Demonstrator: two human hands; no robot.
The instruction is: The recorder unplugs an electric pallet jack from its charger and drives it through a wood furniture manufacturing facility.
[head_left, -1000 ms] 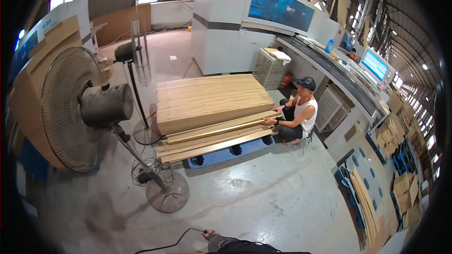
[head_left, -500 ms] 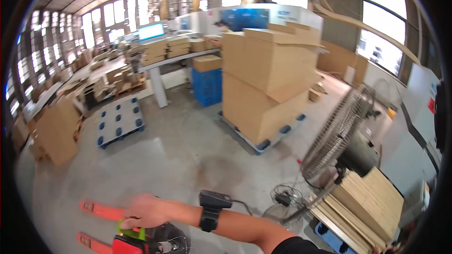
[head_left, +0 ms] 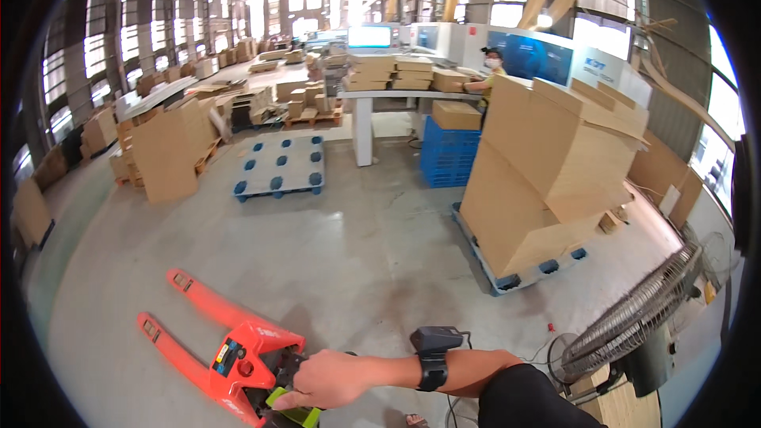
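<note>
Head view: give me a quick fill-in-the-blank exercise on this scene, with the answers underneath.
1. The orange-red metal pallet jack has ____ forks.
2. The person's bare ____ hand is on the jack's lime-green handle.
3. The flat grey, blue-footed pallet lies to the ____ of the tall brown box stack.
4. The plastic crates beneath one brown box are coloured ____.
Missing words: two; right; left; blue.
</note>
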